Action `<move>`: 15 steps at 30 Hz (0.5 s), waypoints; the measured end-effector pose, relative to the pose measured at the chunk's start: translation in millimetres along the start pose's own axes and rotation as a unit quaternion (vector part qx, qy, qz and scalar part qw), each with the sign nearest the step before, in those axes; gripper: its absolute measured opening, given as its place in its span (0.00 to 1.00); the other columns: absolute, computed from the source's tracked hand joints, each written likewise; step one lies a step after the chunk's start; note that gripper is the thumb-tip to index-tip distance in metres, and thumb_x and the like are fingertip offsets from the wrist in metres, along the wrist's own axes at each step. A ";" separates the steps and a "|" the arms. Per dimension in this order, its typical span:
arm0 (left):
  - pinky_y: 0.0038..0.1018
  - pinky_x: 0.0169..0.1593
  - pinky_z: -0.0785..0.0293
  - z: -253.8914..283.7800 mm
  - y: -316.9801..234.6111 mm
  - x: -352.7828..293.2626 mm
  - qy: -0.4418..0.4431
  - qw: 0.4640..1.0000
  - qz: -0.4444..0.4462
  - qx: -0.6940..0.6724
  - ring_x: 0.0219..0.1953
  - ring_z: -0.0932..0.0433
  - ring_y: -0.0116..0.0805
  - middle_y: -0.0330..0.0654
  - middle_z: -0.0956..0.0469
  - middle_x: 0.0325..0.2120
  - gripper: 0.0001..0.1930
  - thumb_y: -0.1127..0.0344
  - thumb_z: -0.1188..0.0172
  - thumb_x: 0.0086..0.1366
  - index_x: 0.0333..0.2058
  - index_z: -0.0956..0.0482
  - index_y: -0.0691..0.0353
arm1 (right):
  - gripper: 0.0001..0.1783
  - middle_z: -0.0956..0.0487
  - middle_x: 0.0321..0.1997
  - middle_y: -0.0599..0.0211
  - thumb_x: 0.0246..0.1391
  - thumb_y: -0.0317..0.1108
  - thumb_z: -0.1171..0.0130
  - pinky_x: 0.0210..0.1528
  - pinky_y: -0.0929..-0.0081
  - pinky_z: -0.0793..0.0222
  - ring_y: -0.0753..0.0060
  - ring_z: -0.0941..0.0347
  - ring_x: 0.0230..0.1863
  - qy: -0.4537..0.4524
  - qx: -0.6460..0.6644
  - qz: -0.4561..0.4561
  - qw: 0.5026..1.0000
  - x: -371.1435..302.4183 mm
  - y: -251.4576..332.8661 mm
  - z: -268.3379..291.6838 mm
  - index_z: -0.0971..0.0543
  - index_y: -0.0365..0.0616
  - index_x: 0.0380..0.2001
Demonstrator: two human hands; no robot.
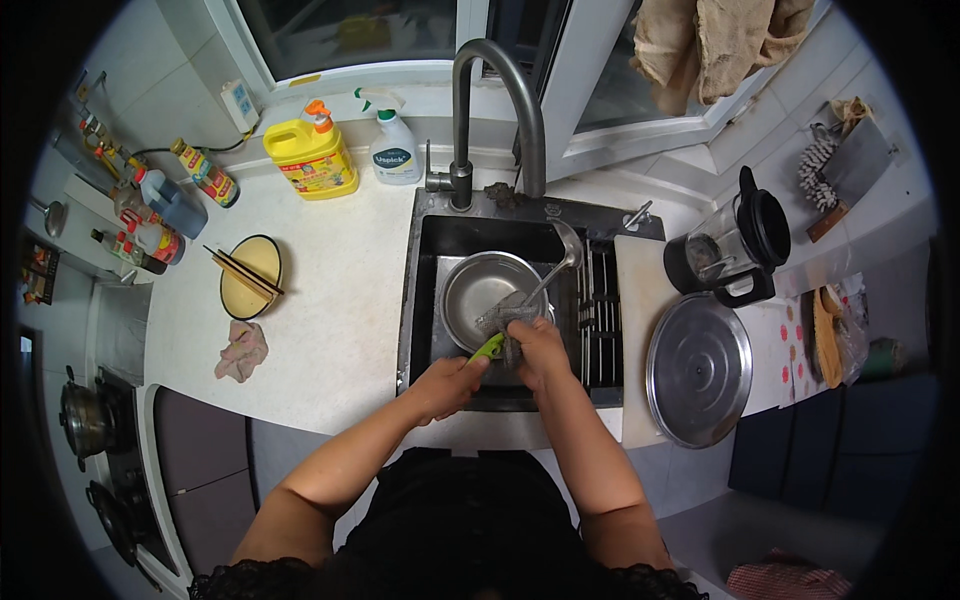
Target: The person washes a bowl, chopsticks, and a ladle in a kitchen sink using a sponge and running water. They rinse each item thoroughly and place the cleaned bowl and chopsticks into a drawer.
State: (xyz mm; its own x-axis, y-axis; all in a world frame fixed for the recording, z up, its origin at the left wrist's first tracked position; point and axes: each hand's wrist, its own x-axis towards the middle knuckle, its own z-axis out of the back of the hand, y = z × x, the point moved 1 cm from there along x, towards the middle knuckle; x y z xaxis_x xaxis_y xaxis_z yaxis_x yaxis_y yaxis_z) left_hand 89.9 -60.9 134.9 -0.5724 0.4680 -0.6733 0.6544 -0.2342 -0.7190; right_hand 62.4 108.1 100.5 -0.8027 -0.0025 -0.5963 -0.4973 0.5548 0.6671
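Over the front of the sink [412,372], my left hand [450,386] is closed on a utensil with a bright green handle [489,347]; its working end is hidden. My right hand [538,348] grips a grey mesh scrubbing cloth [508,318], pressed around the far part of that utensil. Just beyond both hands, a round steel pot [474,285] sits in the basin. A steel ladle [568,245] leans over its right side, bowl end up. The tall grey faucet [462,120] arches above the back of the sink.
A dark drying rack [600,320] spans the sink's right side. Further right are a large metal lid [699,370] and a blender jug [722,243]. To the left lie a bowl with chopsticks [250,275] and a pink rag [241,351]. A yellow jug [312,157] and spray bottle [395,150] stand behind.
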 end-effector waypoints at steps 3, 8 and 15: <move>0.21 0.09 0.52 -0.4 1.2 5.1 -0.001 1.000 0.000 0.019 0.05 0.48 0.22 0.33 0.43 0.07 0.24 0.45 0.56 0.65 0.25 0.34 0.62 | 0.05 0.23 0.26 0.66 0.46 0.23 0.47 0.29 0.74 0.28 0.72 0.26 0.26 -0.058 -0.065 0.061 0.994 24.4 -1.7 16.0 0.25 0.37 0.30; 0.22 0.09 0.52 4.7 3.4 -1.5 0.044 0.998 0.012 -0.040 0.05 0.48 0.22 0.31 0.44 0.07 0.24 0.44 0.57 0.66 0.24 0.35 0.62 | 0.05 0.22 0.28 0.61 0.47 0.22 0.48 0.26 0.75 0.28 0.72 0.25 0.25 -0.082 0.003 0.133 0.988 41.7 14.8 26.2 0.24 0.37 0.29; 0.19 0.07 0.52 13.6 5.4 2.7 0.054 0.995 0.025 -0.077 0.04 0.48 0.20 0.32 0.43 0.07 0.24 0.45 0.58 0.67 0.24 0.34 0.62 | 0.09 0.23 0.33 0.63 0.46 0.23 0.48 0.35 0.70 0.27 0.69 0.24 0.34 -0.024 -0.020 -0.053 0.998 -10.7 9.1 -13.1 0.26 0.38 0.35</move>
State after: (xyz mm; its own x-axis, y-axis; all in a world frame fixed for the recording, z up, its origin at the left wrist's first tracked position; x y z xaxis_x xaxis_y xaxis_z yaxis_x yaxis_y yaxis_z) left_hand 85.2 -72.5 126.9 -0.4872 0.5491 -0.6790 0.7529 -0.1298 -0.6452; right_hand 62.1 102.3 118.8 -0.7279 -0.0190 -0.6854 -0.5925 0.5206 0.6148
